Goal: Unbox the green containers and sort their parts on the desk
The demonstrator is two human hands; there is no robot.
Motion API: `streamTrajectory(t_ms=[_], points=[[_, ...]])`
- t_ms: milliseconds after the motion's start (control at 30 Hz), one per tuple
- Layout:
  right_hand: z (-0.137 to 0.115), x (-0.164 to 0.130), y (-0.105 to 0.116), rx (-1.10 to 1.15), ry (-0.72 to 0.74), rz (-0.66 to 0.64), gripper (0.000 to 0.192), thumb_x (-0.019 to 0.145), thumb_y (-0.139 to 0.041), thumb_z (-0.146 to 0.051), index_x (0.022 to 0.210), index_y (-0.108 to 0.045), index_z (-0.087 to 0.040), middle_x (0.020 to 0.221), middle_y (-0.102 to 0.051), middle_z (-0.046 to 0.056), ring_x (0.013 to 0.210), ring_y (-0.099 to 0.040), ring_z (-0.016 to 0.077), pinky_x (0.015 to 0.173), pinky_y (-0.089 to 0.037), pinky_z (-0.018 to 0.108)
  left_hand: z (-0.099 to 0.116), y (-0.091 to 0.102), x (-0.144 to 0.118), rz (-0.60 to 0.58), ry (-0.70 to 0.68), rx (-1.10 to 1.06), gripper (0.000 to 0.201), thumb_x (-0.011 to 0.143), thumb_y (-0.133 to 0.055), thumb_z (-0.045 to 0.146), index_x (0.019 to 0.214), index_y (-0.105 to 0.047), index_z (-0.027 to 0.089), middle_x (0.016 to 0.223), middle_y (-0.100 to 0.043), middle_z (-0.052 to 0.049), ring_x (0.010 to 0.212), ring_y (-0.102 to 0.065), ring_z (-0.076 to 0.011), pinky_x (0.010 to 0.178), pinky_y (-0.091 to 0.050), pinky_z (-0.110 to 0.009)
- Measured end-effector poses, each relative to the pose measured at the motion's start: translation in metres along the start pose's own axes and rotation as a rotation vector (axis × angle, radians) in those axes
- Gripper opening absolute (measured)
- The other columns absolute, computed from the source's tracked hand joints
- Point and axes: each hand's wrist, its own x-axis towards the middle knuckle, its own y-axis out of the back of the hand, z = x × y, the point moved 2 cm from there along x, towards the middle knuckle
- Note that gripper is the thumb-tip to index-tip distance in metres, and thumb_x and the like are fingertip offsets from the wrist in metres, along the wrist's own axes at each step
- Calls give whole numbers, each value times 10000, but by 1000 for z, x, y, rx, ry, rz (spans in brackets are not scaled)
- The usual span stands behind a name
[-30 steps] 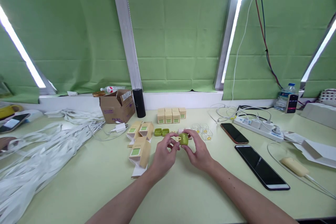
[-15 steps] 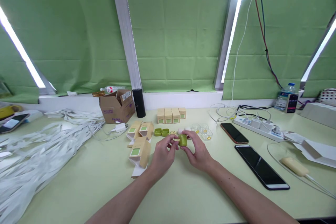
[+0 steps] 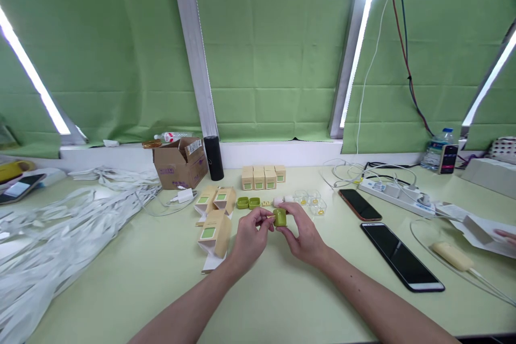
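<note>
My right hand point(image 3: 303, 235) grips a small rounded olive-green case point(image 3: 279, 218) between thumb and fingers, just above the table. Against the case's left side, my left hand point(image 3: 253, 236) pinches a thin pale-yellow piece point(image 3: 271, 216), too small to make out. Beyond my hands, two open green case halves point(image 3: 249, 203) lie in a row with small cream-coloured pieces point(image 3: 265, 203) and a pale pink item point(image 3: 278, 201). Several clear little containers point(image 3: 317, 207) with yellow bits inside stand just past my right hand.
Opened cartons point(image 3: 215, 232) lie left of my hands; closed small boxes point(image 3: 258, 178) stand behind. Two phones point(image 3: 402, 255) point(image 3: 360, 205), a power strip point(image 3: 397, 196) and cables are on the right. White strips point(image 3: 80, 231) cover the left side. Another person's hand point(image 3: 507, 236) shows at the right edge.
My hands and the green case have shifted only slightly, with the thin piece still at its side. Another person's hand has appeared at the right edge by the white paper.
</note>
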Motion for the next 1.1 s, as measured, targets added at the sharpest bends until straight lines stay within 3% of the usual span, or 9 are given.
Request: streamTrajectory(t_ms=[233, 400, 600, 700, 833, 967, 1100], points=[[-1, 0, 0, 18, -7, -8, 563, 987, -593, -149, 1506, -406, -260, 1312, -639, 150, 1230, -603, 312, 1012, -565, 545, -2, -2, -1, -19, 37, -80, 113, 931, -637, 279, 870, -656, 185, 728, -693, -6, 643, -667, -149, 625, -529, -270], [0, 3, 3, 32, -86, 23, 546, 969, -620, -172, 1477, -437, -253, 1303, -642, 143, 1170, -629, 292, 942, -600, 485, -3, -1, -1, -60, 31, -87, 176, 935, -652, 301, 1065, -649, 183, 680, -647, 21, 662, -654, -157, 708, -541, -306], [-1, 7, 10, -35, -39, -17, 571, 943, -589, -122, 1478, -439, -249, 1316, -657, 142, 1228, -626, 299, 960, -606, 498, -1, 5, 3, -44, -56, 89, 490, 931, -686, 350, 1386, -557, 222, 1164, -723, -106, 1068, -659, -239, 903, -510, -396], [-6, 10, 11, -84, 88, -58, 635, 927, -540, -56, 1521, -408, -237, 1330, -666, 145, 1277, -613, 305, 1041, -568, 553, -2, 4, 4, -84, -45, 106, 497, 907, -718, 329, 1384, -593, 264, 1318, -678, -107, 1177, -621, -257, 965, -500, -423], [-13, 13, 10, -131, 182, -51, 670, 930, -476, -4, 1556, -375, -223, 1386, -642, 156, 1338, -590, 291, 1068, -564, 551, -1, 3, 2, -121, -26, 83, 434, 898, -718, 256, 1326, -662, 296, 1315, -666, -82, 1181, -594, -250, 988, -494, -422], [-10, 12, 11, -166, 121, -16, 640, 956, -458, -8, 1550, -384, -236, 1437, -584, 174, 1378, -552, 293, 1066, -570, 543, -4, 5, 2, -94, 54, 22, 418, 870, -742, 252, 1282, -682, 277, 1281, -678, -86, 1127, -613, -248, 996, -499, -435], [-2, 9, 14, -191, 55, 40, 588, 955, -511, -53, 1507, -430, -240, 1353, -596, 174, 1304, -577, 316, 1024, -575, 554, -7, 7, 5, -65, 116, -111, 426, 772, -785, 171, 1180, -676, 231, 1260, -690, -92, 1146, -639, -260, 1023, -503, -446]])
